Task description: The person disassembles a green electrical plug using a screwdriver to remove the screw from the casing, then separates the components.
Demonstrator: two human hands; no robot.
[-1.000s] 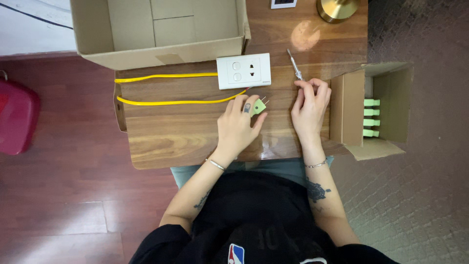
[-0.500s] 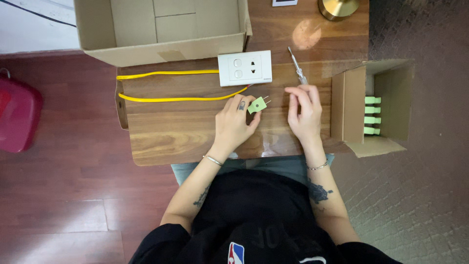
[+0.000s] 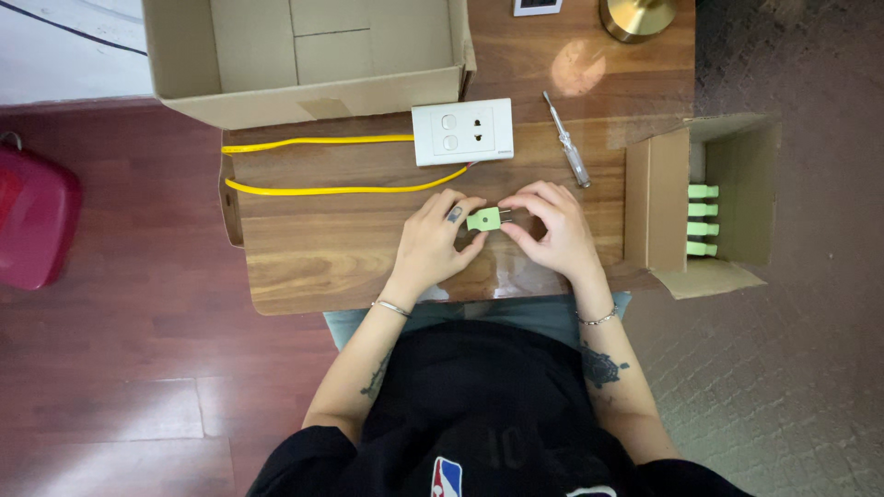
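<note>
A small light-green plug (image 3: 482, 219) is held over the wooden table (image 3: 331, 258) between both hands. My left hand (image 3: 433, 241) pinches its left end, and my right hand (image 3: 551, 230) holds its metal pins at the right end. Just beyond the hands lies a white switch-and-socket plate (image 3: 462, 131) with a yellow cable (image 3: 313, 190) running off to the left. A screwdriver (image 3: 567, 153) with a clear handle lies on the table to the right of the plate, untouched.
A large open cardboard box (image 3: 304, 55) stands at the table's far edge. A smaller open box (image 3: 700, 202) with several green plugs (image 3: 702, 219) sits at the right edge. A brass lamp base (image 3: 637, 17) is at the far right. A red bag (image 3: 35, 217) rests on the floor at left.
My right hand let go of the screwdriver, which now lies on the table, and moved left to the green plug. Both hands now hold the plug.
</note>
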